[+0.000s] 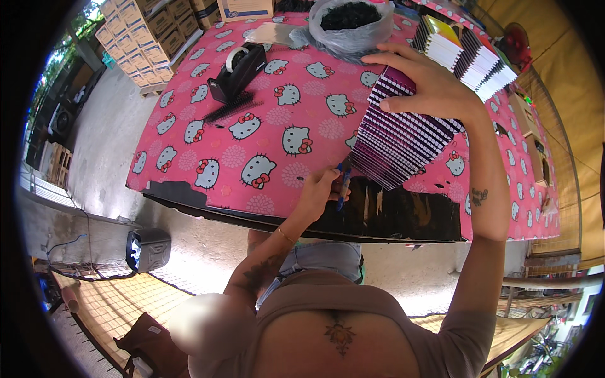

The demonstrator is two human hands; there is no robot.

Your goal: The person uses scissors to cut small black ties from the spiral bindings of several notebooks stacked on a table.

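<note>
Currently, the head view shows the left hand [324, 187] closed around blue-handled pliers [346, 173] at the near-left corner of the notebooks [404, 146]. The right hand [435, 83] lies spread across them, on the pink table [331, 129].

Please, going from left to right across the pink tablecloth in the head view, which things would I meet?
Black tape dispenser, left hand holding a blue-handled tool, spiral-bound stack, brown boxes.
</note>
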